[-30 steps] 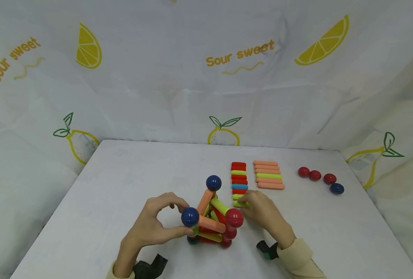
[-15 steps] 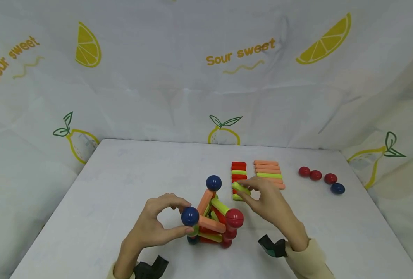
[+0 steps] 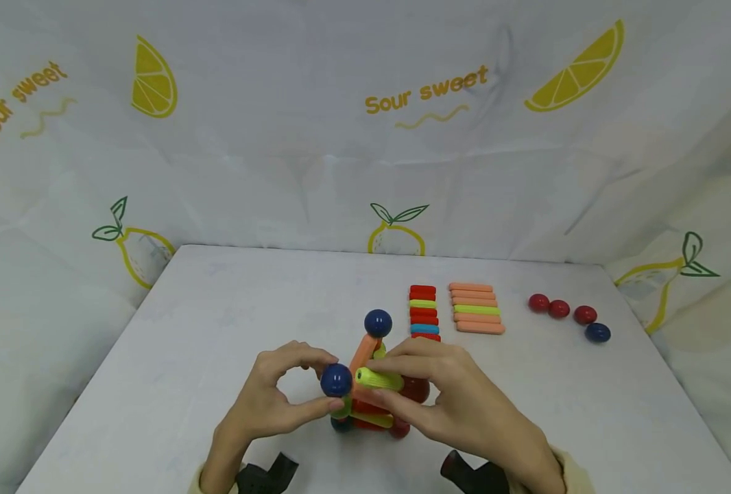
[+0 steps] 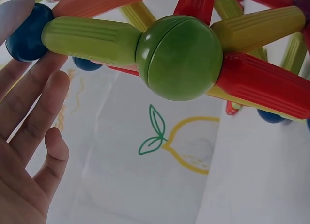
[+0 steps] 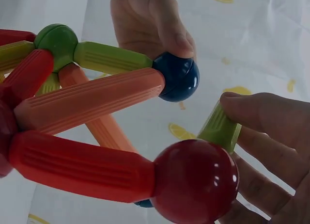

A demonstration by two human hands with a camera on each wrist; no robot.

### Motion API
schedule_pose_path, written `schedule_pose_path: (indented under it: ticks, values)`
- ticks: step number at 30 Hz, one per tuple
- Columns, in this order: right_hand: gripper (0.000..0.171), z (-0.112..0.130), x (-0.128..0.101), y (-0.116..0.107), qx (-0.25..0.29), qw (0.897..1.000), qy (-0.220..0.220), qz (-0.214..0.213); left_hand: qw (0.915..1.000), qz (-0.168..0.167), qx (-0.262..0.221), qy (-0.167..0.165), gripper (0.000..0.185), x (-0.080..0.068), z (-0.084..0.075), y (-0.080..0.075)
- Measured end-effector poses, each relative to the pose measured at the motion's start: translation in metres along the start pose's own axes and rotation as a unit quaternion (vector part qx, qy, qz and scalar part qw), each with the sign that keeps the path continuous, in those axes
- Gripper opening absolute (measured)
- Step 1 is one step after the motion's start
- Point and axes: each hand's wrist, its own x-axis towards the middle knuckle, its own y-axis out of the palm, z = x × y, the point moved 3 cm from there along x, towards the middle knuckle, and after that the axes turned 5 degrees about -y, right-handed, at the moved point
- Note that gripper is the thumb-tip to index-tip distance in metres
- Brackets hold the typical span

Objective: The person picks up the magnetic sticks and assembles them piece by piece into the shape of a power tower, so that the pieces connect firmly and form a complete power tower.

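A standing frame of magnetic rods and balls has a blue ball at its upper left corner, which my left hand pinches between thumb and fingers. Between the thumb and fingers of my right hand is a short yellow-green rod, held over the frame's top. Its right end is by the red ball; I cannot tell whether they touch. Another blue ball tops the far corner. Lower down, a green ball joins several rods in the left wrist view. My right hand hides part of the frame.
Behind the right hand lies a column of short red, yellow-green and blue rods. Beside it are longer orange rods with one yellow-green among them. Three red balls and a blue ball rest farther right on the white table.
My right hand has picked the yellow-green rod from the near end of the short-rod column and carried it left over the frame. My left hand has stayed at the blue ball.
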Motion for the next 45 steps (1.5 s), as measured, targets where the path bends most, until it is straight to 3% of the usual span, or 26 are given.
schedule_pose_path:
  ticks: [5, 12, 22, 25, 28, 33, 36, 41, 45]
  values:
    - [0.024, 0.0, 0.001, 0.002, -0.017, 1.0, 0.004, 0.019, 0.9999, -0.003, 0.009, -0.006, 0.04, 0.0, 0.0, 0.0]
    - [0.026, 0.002, 0.002, 0.01, -0.1, 0.993, -0.006, 0.054, 1.0, -0.005, 0.007, 0.0, 0.038, 0.0, 0.0, 0.001]
    - [0.025, 0.002, 0.003, 0.015, -0.138, 0.989, -0.004, 0.053, 0.9999, -0.003, -0.005, 0.01, 0.037, 0.001, -0.001, 0.001]
    - [0.025, -0.001, 0.002, 0.012, -0.117, 0.993, -0.002, 0.028, 1.0, -0.001, -0.001, 0.003, 0.041, 0.002, -0.002, 0.001]
    - [0.027, -0.009, -0.001, 0.003, -0.096, 0.995, 0.012, -0.03, 0.9998, -0.003, 0.013, -0.015, 0.046, 0.002, -0.004, 0.001]
    - [0.027, -0.029, -0.01, -0.02, -0.109, 0.983, 0.029, -0.145, 0.9976, -0.016, 0.056, -0.039, 0.047, 0.002, -0.004, -0.004]
    - [0.025, -0.041, -0.016, -0.027, -0.123, 0.977, 0.046, -0.17, 0.995, -0.034, 0.079, -0.05, 0.048, 0.002, -0.002, -0.011]
    - [0.021, -0.068, -0.021, -0.02, -0.156, 0.975, 0.113, -0.107, 0.9889, -0.103, 0.093, -0.051, 0.05, 0.003, -0.002, -0.019]
    - [0.023, -0.1, -0.024, -0.002, -0.185, 0.968, 0.163, -0.041, 0.9801, -0.157, 0.095, -0.077, 0.059, 0.005, -0.012, -0.011]
